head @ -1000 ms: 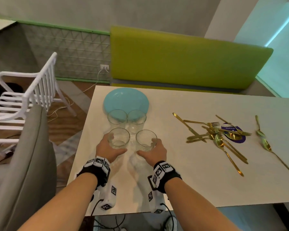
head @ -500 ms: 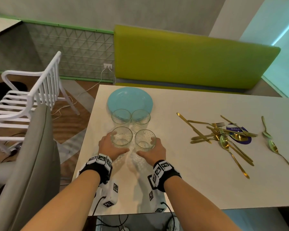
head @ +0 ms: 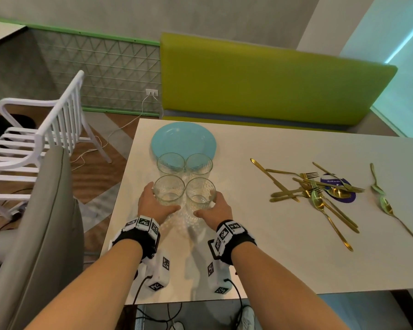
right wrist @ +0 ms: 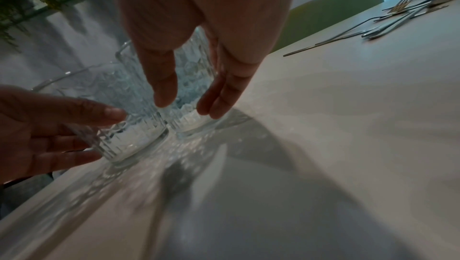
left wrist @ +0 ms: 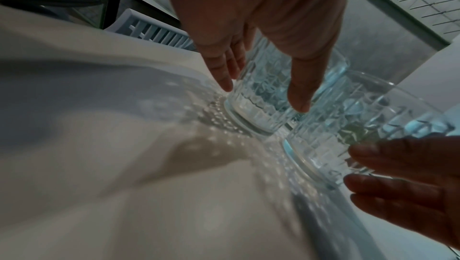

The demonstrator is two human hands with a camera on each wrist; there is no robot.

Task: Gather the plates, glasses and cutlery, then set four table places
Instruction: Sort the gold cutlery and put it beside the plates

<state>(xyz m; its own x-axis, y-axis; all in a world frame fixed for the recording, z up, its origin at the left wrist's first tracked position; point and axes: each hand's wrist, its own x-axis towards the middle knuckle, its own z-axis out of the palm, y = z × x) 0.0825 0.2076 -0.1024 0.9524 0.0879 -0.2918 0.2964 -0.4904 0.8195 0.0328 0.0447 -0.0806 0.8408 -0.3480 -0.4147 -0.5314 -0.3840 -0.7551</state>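
fingers [left wrist: 225, 71] of both hands around two upright glasses [head: 169, 192]

Bright head view, dim blurred wrist views

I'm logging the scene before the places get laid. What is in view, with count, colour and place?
glasses: four, clear, cut pattern, clustered at table's left end
plate: light blue, behind glasses; may be a stack
cutlery: gold, loose pile, table's right part; count unclear
table: one, white
chair: one, white, slatted, left
bench back: green, behind table
left hand: grips near-left glass
right hand: grips near-right glass
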